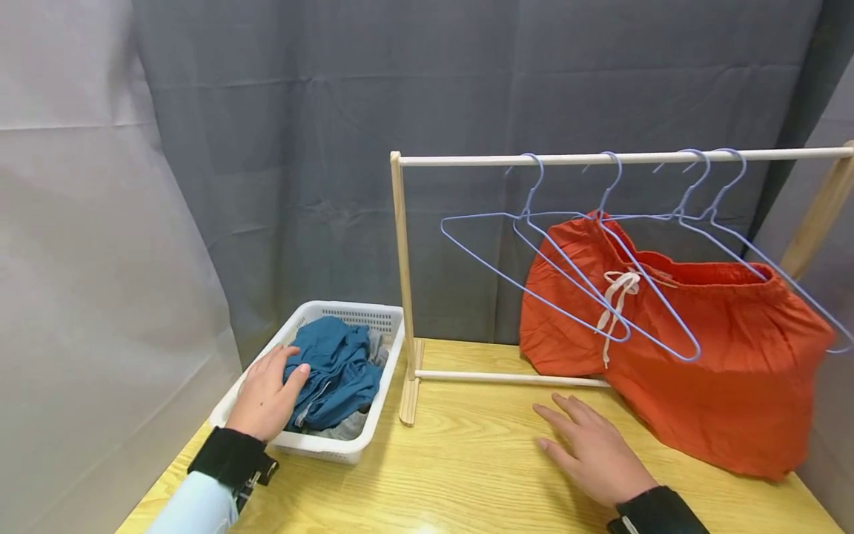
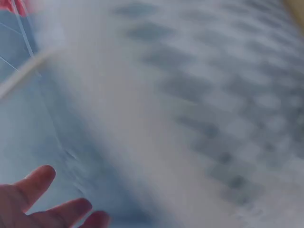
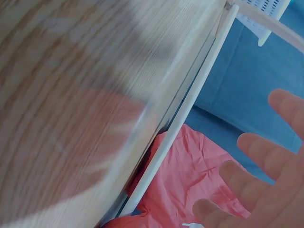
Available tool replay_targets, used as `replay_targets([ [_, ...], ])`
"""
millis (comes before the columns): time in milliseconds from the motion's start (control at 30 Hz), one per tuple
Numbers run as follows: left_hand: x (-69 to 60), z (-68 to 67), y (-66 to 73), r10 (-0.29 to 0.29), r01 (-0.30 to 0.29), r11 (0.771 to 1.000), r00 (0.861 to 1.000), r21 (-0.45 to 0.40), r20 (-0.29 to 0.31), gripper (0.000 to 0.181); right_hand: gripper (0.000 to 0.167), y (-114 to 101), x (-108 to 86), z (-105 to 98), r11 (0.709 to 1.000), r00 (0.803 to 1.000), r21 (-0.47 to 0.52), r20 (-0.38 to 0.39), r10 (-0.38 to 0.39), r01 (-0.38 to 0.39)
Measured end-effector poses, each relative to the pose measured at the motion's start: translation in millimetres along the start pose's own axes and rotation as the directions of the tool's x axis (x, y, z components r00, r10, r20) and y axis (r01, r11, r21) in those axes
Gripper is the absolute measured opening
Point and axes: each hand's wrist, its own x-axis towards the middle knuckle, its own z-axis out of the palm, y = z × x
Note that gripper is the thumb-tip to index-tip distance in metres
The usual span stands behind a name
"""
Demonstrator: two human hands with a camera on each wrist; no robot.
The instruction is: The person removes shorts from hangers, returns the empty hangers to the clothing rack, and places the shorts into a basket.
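Observation:
In the head view my left hand (image 1: 267, 397) is over the left side of a white basket (image 1: 320, 443), beside a bunched blue garment (image 1: 333, 363); whether it touches either cannot be told. Its fingers are extended, and they also show at the lower left of the left wrist view (image 2: 52, 204), near the blurred basket wall (image 2: 213, 104). Over the table, my right hand (image 1: 597, 452) has its fingers spread and holds nothing. An orange garment (image 1: 720, 371) with a white drawstring hangs at the rack, to the right of that hand.
A wooden rack (image 1: 467, 161) stands on the table (image 1: 427, 460), carrying several blue hangers (image 1: 530, 200) on its top rod. Its lower bar (image 1: 507, 377) runs close above the table. Grey cloth (image 1: 333, 148) hangs behind. Grey fabric (image 1: 350, 426) lies in the basket under the blue garment.

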Motion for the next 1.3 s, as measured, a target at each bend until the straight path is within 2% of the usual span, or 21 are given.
replay_targets([
  [167,19.6,3.8,41.8,0.105,-0.103,0.994,0.992,-0.047,0.063,0.053,0.05,3,-3.9,1,1.0,1.0,0.006,-0.02,-0.002,0.002],
  [300,36.1,8.7,65.1,0.15,-0.141,0.987,0.982,-0.081,0.119,0.056,0.05,2,-6.1,2,1.0,1.0,0.014,-0.013,0.008,-0.007],
  [467,57.6,15.1,86.3,0.138,-0.08,0.969,0.961,-0.236,0.24,0.06,0.049,3,-6.2,2,0.999,0.999,0.027,0.015,0.029,-0.029],
  [600,73.4,22.1,98.6,0.132,-0.04,0.945,0.954,-0.323,0.268,0.063,0.051,8,-6.8,1,0.999,0.999,0.036,0.034,0.038,-0.039],
  [767,93.5,31.9,110.6,0.112,-0.013,0.922,0.966,-0.388,0.233,0.067,0.051,11,-8.5,0,0.998,0.998,0.037,0.042,0.049,-0.051],
  [1033,127.7,52.4,122.3,0.075,-0.022,0.886,0.992,-0.463,0.097,0.061,0.049,10,-10.9,-1,0.997,0.999,0.053,0.012,0.048,-0.048],
  [1167,141.7,63.9,127.3,0.063,-0.032,0.852,0.997,-0.523,0.042,0.059,0.05,12,-14.0,1,0.996,0.998,0.064,0.018,0.057,-0.058],
  [1300,151.8,73.5,135.3,0.029,-0.02,0.802,1.0,-0.596,0.006,0.059,0.05,14,-18.2,1,0.994,0.997,0.077,0.03,0.074,-0.076],
])
